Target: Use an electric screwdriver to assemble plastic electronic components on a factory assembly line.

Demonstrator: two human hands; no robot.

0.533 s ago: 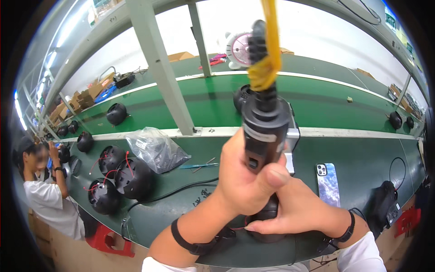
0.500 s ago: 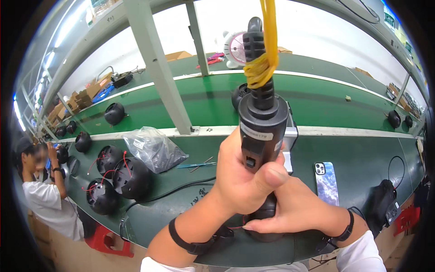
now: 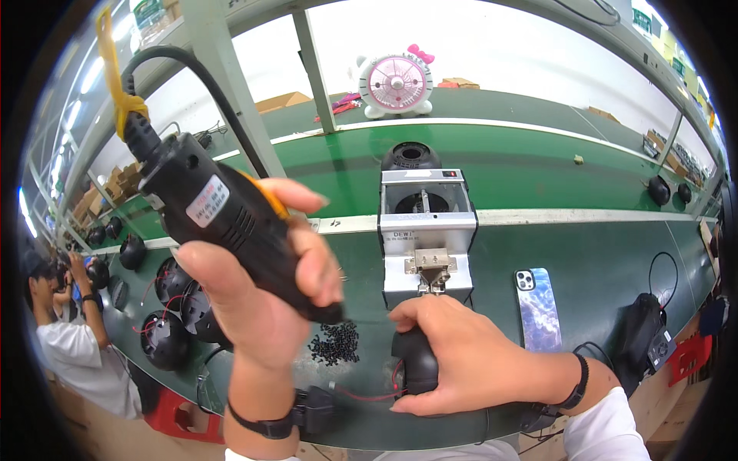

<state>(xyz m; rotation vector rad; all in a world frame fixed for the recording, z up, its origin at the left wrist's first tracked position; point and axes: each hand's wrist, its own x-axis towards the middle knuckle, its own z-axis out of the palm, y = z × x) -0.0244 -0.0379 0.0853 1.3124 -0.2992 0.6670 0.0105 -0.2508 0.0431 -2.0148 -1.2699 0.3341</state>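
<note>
My left hand (image 3: 269,307) is raised at the left, its fingers curled around the lower body of a black electric screwdriver (image 3: 238,230). The screwdriver tilts, with its corded end up left, and hangs from a yellow elastic band (image 3: 115,84). Over the bench, my right hand (image 3: 461,353) grips a rounded black housing (image 3: 419,365) from above and the right. Red wires (image 3: 361,395) trail from the housing toward the left. Beside it lies a pile of small black screws (image 3: 335,343). Just beyond the housing stands a silver screw feeder (image 3: 427,238).
Several black round housings (image 3: 165,338) with red wires sit at the left. A phone (image 3: 540,311) and a black pouch (image 3: 642,338) lie at the right. Across the green belt stands a pink-and-white fan (image 3: 396,83). A person (image 3: 73,338) works at the far left.
My left hand has swung the screwdriver left and away from the housing, uncovering the screw feeder and the screw pile. My right hand remains on the housing.
</note>
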